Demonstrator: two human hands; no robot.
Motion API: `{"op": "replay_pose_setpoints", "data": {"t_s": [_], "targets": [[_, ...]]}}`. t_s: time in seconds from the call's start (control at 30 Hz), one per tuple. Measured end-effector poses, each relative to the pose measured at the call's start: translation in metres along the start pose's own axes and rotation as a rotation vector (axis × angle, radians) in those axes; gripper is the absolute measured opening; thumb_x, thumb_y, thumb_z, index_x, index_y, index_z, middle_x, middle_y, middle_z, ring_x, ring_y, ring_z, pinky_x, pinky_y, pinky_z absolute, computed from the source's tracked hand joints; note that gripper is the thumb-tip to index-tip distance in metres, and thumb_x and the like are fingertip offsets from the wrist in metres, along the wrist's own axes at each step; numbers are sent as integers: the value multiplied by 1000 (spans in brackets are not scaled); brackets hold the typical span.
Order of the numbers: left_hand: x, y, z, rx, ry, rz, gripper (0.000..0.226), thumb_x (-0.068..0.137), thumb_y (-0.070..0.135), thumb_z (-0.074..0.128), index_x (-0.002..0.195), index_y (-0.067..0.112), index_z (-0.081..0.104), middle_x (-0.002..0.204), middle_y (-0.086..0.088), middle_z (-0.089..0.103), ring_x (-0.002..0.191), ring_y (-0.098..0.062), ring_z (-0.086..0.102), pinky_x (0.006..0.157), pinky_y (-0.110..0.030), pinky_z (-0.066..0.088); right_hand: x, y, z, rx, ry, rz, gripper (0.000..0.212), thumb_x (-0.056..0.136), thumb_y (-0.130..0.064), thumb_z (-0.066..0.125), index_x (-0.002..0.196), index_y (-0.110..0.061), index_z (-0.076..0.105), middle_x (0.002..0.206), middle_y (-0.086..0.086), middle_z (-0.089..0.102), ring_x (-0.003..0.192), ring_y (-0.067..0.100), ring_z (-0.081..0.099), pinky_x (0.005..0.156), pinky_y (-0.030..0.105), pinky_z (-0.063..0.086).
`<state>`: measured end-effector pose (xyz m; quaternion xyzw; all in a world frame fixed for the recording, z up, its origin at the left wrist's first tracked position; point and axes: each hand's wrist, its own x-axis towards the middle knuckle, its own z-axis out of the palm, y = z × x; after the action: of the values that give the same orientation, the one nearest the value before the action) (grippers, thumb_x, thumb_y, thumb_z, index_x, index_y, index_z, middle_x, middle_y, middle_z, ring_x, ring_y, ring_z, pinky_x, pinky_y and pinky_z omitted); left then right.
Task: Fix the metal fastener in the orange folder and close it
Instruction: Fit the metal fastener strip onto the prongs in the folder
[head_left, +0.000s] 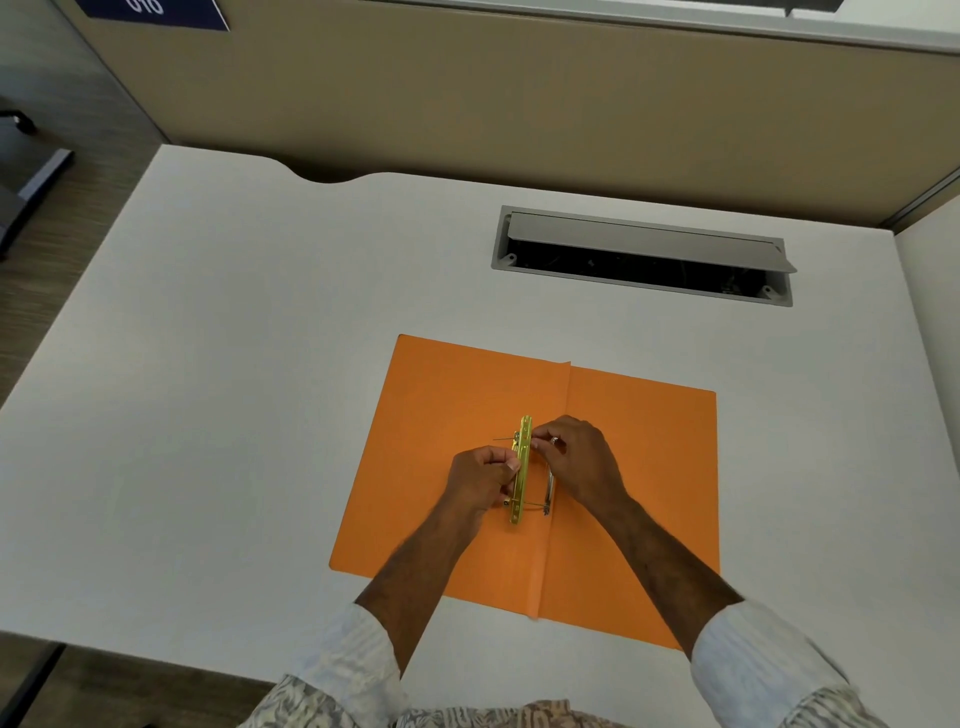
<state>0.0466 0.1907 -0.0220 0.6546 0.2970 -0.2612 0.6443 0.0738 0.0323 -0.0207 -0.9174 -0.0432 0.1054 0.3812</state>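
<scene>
The orange folder lies open and flat on the white desk, its crease running near the middle. A gold metal fastener bar stands on edge just left of the crease, threaded on thin silver prongs that come from a silver base strip by the crease. My left hand pinches the bar from the left at its middle. My right hand pinches the bar's upper end from the right, with a ring on one finger.
An open cable tray with a raised grey lid is cut into the desk behind the folder. A beige partition rises behind the desk. The desk's left edge drops to carpeted floor, where a chair base stands.
</scene>
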Motion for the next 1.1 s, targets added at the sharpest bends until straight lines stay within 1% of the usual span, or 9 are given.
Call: {"op": "replay_pose_setpoints", "data": {"t_s": [0.17,0.3,0.37,0.53,0.67,0.77,0.87,1.0,1.1], "targets": [[1,0,1,16,0,-18,4,91,8,67,90,10,70,60,1,62,45,-5,54,44,-19,44,-2,6,3,58,12,32,17,89,-12,66,104,-15,73,97,-1,62,85,12,58,74,25,48],[1,1,4,24,8,-28,5,90,5,67,92,3,71,57,-5,59,39,-6,51,38,-17,37,-10,15,5,51,56,64,30,90,-11,64,120,-16,64,105,-1,51,86,8,54,77,21,49],[1,3,5,38,13,-22,5,89,3,67,92,2,71,58,-6,59,38,-5,51,38,-17,36,-17,19,5,50,75,82,37,89,-11,66,125,-18,59,105,-3,49,84,5,54,79,23,52],[0,4,8,75,32,18,7,86,2,69,82,6,72,62,-4,63,48,-10,55,43,-18,43,-39,33,5,9,36,108,56,87,-26,70,138,-26,46,110,-7,50,90,6,55,75,17,47],[0,4,13,114,48,37,11,85,2,70,77,9,71,60,-3,65,43,-8,58,44,-19,44,-56,43,6,-37,-6,107,63,86,-32,70,141,-34,39,114,-7,52,100,10,53,81,25,51],[-1,5,18,112,47,31,6,85,0,69,81,3,72,63,-6,69,42,-7,64,40,-16,45,-62,45,8,-62,-19,95,65,86,-36,69,143,-37,36,116,-7,53,103,11,51,82,29,53],[-2,6,23,136,48,27,3,85,0,69,85,-1,72,70,-12,73,44,-11,68,36,-13,42,-64,44,7,-118,-28,68,67,87,-40,66,145,-38,33,120,-5,53,106,10,49,81,29,53],[-4,7,29,148,41,35,6,86,0,68,82,2,72,73,-12,73,45,-10,68,33,-12,38,-66,45,2,-188,-75,4,65,90,-36,64,147,-35,33,122,-1,51,108,14,48,79,27,51],[-4,8,33,171,50,30,4,86,1,69,85,1,72,75,-11,73,44,-8,67,34,-13,40,-66,47,-3,-202,-138,-39,67,89,-33,66,147,-35,34,126,0,47,111,16,46,85,27,48]]}}
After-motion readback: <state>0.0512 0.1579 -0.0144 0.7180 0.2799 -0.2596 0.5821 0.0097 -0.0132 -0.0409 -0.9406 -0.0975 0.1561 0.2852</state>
